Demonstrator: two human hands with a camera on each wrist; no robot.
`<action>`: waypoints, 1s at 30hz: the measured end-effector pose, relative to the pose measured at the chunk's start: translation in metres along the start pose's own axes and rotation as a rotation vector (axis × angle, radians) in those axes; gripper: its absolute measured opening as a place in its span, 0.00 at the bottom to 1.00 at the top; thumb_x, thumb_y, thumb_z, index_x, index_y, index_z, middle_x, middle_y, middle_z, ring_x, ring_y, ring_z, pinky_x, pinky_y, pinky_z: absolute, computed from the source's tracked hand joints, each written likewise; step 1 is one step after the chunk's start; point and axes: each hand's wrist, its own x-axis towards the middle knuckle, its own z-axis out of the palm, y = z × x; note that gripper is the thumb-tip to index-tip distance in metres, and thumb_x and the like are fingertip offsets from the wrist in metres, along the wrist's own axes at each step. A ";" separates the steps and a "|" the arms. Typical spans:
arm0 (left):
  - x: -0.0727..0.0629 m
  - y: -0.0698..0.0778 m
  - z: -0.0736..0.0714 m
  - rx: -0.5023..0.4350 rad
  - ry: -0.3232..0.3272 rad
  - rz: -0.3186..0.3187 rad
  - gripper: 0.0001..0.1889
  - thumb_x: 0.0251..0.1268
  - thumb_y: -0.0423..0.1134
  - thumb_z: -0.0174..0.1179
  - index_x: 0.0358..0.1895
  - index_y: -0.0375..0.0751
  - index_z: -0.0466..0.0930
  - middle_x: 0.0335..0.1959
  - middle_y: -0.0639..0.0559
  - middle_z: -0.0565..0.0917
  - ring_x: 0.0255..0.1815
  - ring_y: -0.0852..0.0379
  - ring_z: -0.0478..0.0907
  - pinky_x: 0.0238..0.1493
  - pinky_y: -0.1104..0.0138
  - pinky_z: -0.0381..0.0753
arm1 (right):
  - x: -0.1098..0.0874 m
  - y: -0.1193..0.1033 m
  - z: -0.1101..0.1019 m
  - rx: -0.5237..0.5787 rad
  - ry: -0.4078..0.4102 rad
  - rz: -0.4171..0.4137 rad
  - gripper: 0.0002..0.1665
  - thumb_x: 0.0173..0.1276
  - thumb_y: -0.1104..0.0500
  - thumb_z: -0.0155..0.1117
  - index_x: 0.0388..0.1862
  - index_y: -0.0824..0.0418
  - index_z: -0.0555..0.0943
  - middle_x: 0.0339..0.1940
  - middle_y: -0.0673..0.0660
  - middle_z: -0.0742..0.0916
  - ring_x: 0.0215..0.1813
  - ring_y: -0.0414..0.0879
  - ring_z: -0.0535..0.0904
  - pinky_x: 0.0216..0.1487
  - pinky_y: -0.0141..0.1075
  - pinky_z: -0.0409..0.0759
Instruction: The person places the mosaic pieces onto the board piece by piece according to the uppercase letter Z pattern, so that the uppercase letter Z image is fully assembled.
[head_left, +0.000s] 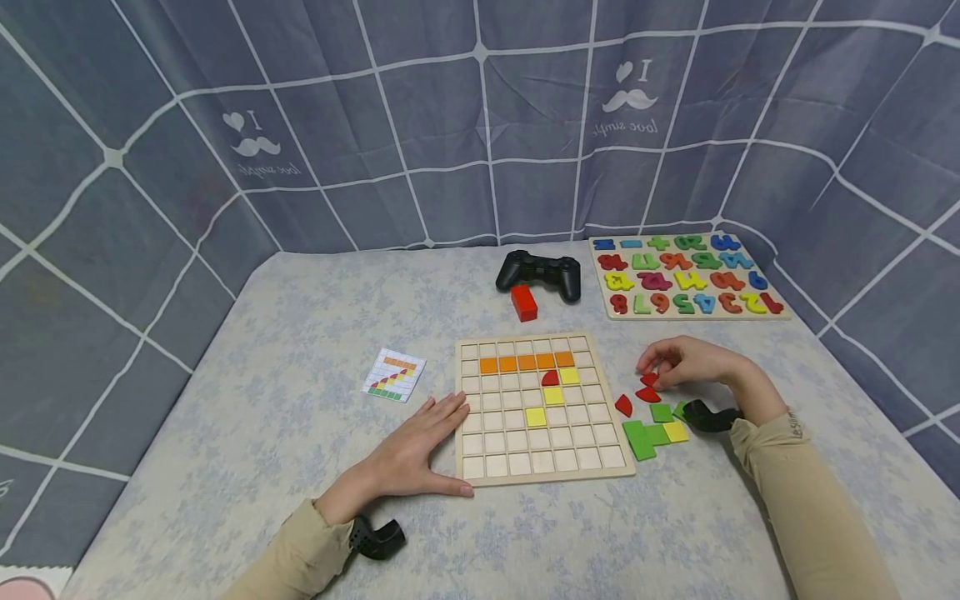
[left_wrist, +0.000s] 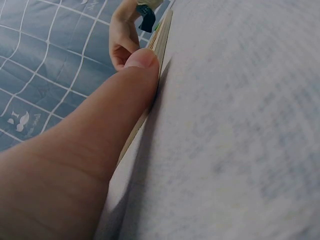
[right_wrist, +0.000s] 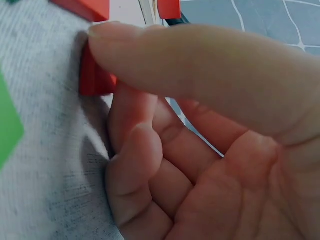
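A wooden grid board point(head_left: 540, 481) lies on the table, with a row of several orange square tiles point(head_left: 527, 362), three yellow tiles point(head_left: 553, 396) and one red quarter-circle tile point(head_left: 551, 378) in its cells. My left hand point(head_left: 412, 450) rests along the board's left side, fingers straight and thumb at the near corner point(left_wrist: 142, 59). To the right of the board, my right hand point(head_left: 693, 364) pinches a red quarter-circle tile point(right_wrist: 96, 75) between thumb and fingers, low over the table. Two more red tiles point(head_left: 624, 406) lie close by, beside green tiles point(head_left: 638, 440) and a yellow tile point(head_left: 677, 432).
A pattern card point(head_left: 394, 375) lies left of the board. Behind the board are a black game controller point(head_left: 538, 273) and a red block point(head_left: 524, 303). A colourful number puzzle point(head_left: 686, 279) sits at the back right, near the curtain point(head_left: 420, 125).
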 end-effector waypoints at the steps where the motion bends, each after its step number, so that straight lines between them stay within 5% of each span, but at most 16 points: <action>1: 0.000 0.000 0.000 0.000 0.001 0.000 0.58 0.45 0.72 0.60 0.73 0.37 0.51 0.75 0.47 0.49 0.75 0.55 0.43 0.74 0.62 0.39 | 0.000 0.000 0.000 0.004 -0.001 0.007 0.18 0.57 0.67 0.67 0.46 0.72 0.77 0.27 0.56 0.78 0.25 0.42 0.69 0.27 0.29 0.69; 23: 0.000 -0.001 0.001 0.009 0.036 0.050 0.57 0.46 0.71 0.61 0.72 0.34 0.53 0.74 0.42 0.52 0.74 0.48 0.47 0.74 0.57 0.44 | 0.001 -0.014 0.005 -0.107 0.040 0.078 0.12 0.63 0.61 0.63 0.43 0.67 0.79 0.29 0.53 0.79 0.33 0.46 0.72 0.36 0.35 0.72; 30: 0.000 0.000 0.000 0.003 0.032 0.042 0.57 0.46 0.71 0.61 0.72 0.34 0.53 0.74 0.43 0.51 0.74 0.49 0.47 0.74 0.57 0.43 | 0.006 -0.029 0.011 -0.148 0.111 0.066 0.09 0.65 0.58 0.62 0.39 0.64 0.79 0.27 0.54 0.80 0.31 0.48 0.73 0.35 0.36 0.71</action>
